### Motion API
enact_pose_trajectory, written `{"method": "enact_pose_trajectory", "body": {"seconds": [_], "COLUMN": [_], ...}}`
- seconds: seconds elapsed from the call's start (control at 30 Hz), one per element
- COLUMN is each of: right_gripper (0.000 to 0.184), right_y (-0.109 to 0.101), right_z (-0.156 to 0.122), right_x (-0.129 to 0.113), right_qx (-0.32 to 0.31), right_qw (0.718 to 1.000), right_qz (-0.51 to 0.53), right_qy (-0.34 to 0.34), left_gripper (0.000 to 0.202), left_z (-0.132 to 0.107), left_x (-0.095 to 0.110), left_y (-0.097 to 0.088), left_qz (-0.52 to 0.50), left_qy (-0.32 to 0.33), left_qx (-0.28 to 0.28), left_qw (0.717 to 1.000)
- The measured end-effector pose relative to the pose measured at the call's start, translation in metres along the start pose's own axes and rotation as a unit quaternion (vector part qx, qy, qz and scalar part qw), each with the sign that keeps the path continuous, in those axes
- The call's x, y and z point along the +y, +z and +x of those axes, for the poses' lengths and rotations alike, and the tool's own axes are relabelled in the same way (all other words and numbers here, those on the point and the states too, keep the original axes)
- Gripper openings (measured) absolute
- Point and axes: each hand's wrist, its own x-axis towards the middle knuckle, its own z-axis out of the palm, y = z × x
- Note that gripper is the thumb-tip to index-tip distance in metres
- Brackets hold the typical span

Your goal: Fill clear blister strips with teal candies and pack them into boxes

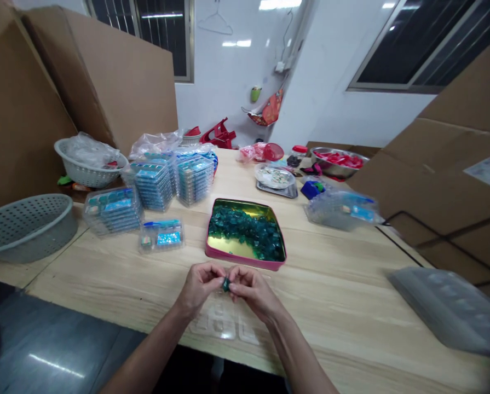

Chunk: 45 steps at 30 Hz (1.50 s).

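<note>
Between the fingertips of my left hand and my right hand is a small dark green stone. Both hands pinch it from either side, just in front of a pink-rimmed tin. Inside that tin lies a heap of dark green translucent stones, with gold-coloured bottom showing at the front left. Below my hands, a clear plastic tray with moulded compartments lies on the table, partly covered by my wrists.
Stacked clear packs with blue contents stand left, one single pack before them. Grey baskets sit at far left. Clear trays are stacked at right. Behind are a white plate, a steel bowl and cardboard boxes.
</note>
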Motion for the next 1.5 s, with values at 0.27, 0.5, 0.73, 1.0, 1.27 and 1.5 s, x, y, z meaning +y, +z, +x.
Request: {"method": "enact_pose_trajectory", "body": {"seconds": [0.27, 0.5, 0.73, 1.0, 1.27, 1.5], "right_gripper": [0.026, 0.016, 0.014, 0.018, 0.024, 0.037], "right_y": [0.002, -0.009, -0.002, 0.009, -0.042, -0.074], "right_z": [0.001, 0.012, 0.023, 0.019, 0.058, 0.103], "right_x": [-0.002, 0.029, 0.03, 0.022, -0.05, -0.056], "right_qx": [0.067, 0.107, 0.146, 0.122, 0.156, 0.062], "right_qw": [0.998, 0.979, 0.816, 0.744, 0.677, 0.65], "right_qz": [0.007, -0.176, -0.555, -0.651, -0.71, -0.754], "right_qy": [-0.008, -0.003, -0.071, -0.085, -0.114, -0.074], "left_gripper": [0.019, 0.007, 0.021, 0.024, 0.028, 0.023], "left_z": [0.001, 0.008, 0.014, 0.011, 0.009, 0.005], "left_x": [0.001, -0.028, -0.034, -0.029, -0.034, -0.028], "left_y": [0.0, -0.014, -0.009, -0.008, -0.017, -0.026], "left_qz": [-0.042, 0.167, 0.481, 0.55, 0.54, 0.438], "left_qy": [-0.042, -0.039, -0.008, 0.006, 0.004, 0.023], "left_qx": [-0.007, 0.029, 0.026, -0.018, -0.034, 0.013], "left_qw": [0.998, 0.985, 0.876, 0.835, 0.841, 0.899]}}
